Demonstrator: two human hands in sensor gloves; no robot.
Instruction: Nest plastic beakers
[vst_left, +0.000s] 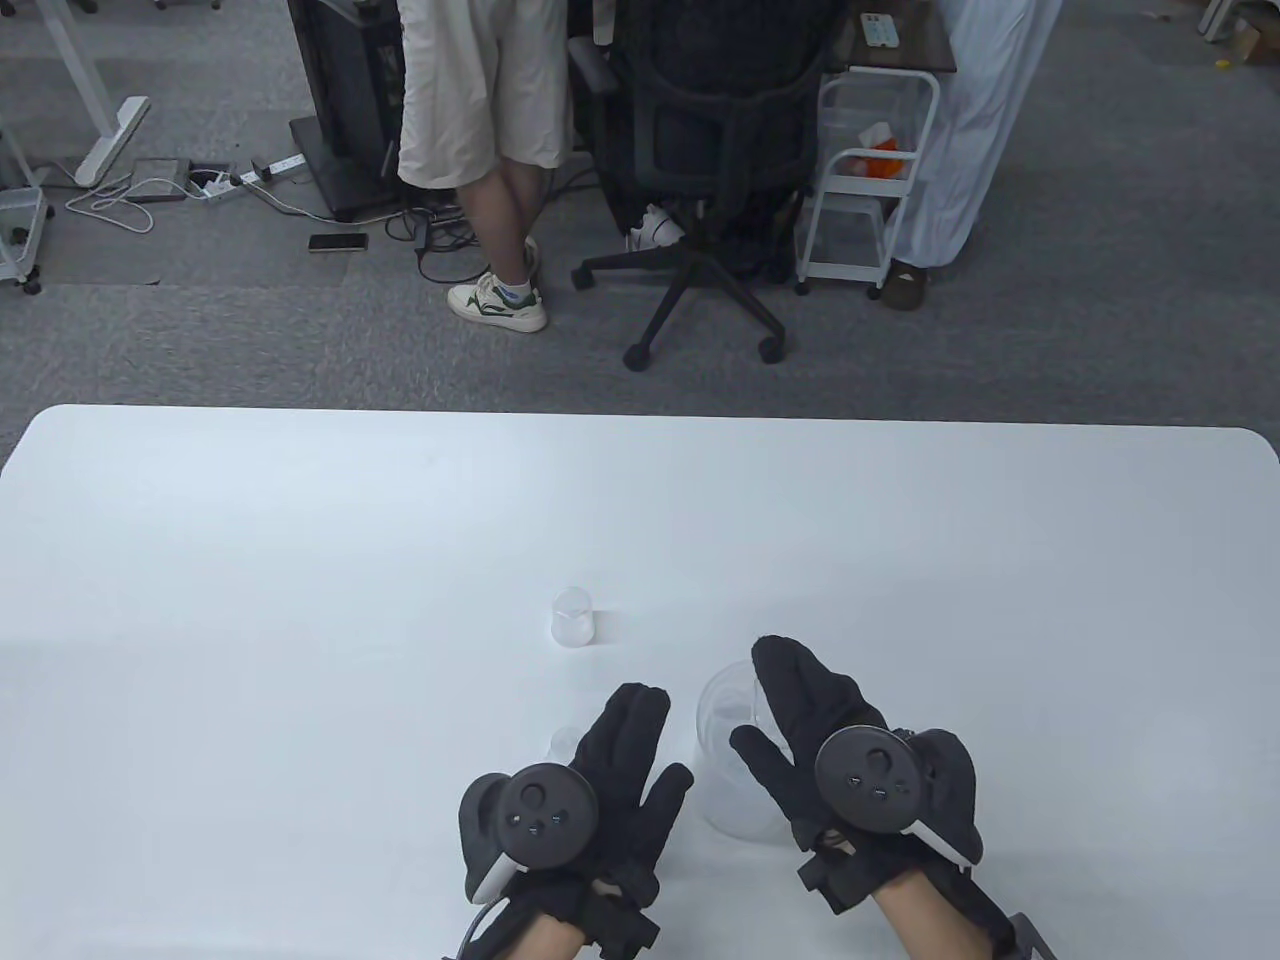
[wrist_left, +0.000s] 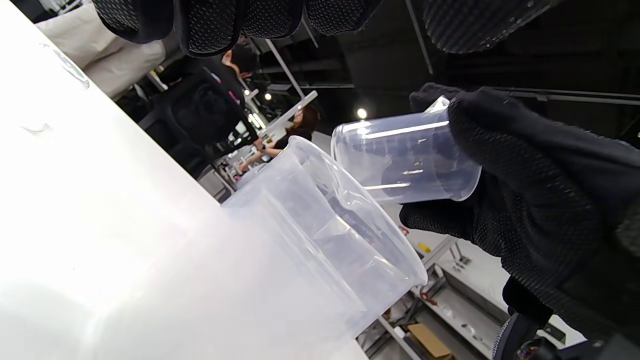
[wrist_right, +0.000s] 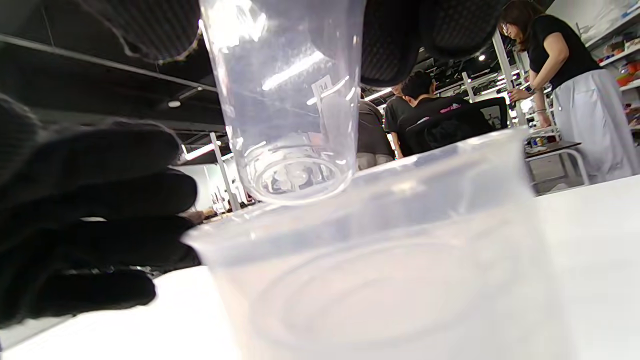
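**Clear plastic beakers, nesting in progress**

Right hand (vst_left: 850, 740) is gripping a medium beaker (wrist_left: 405, 155), smooth and cylindrical, directly above the large tapered beaker (wrist_left: 320, 240) standing on the white table (vst_left: 300, 560). Left hand (vst_left: 590, 790) is lying open, fingers extended, beside it. Small beaker (vst_left: 573, 616) is standing apart.

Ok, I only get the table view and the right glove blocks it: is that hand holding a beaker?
Observer: Yes. The left wrist view shows the right hand gripping a mid-size beaker.
Operator: Is it inside the big beaker yet?
Observer: No. From the right wrist, its base hangs just over the big beaker rim, not down inside.
Operator: Is the left hand steadying the big one?
Observer: The left hand has its fingers beside the wall; I cannot tell whether they touch.
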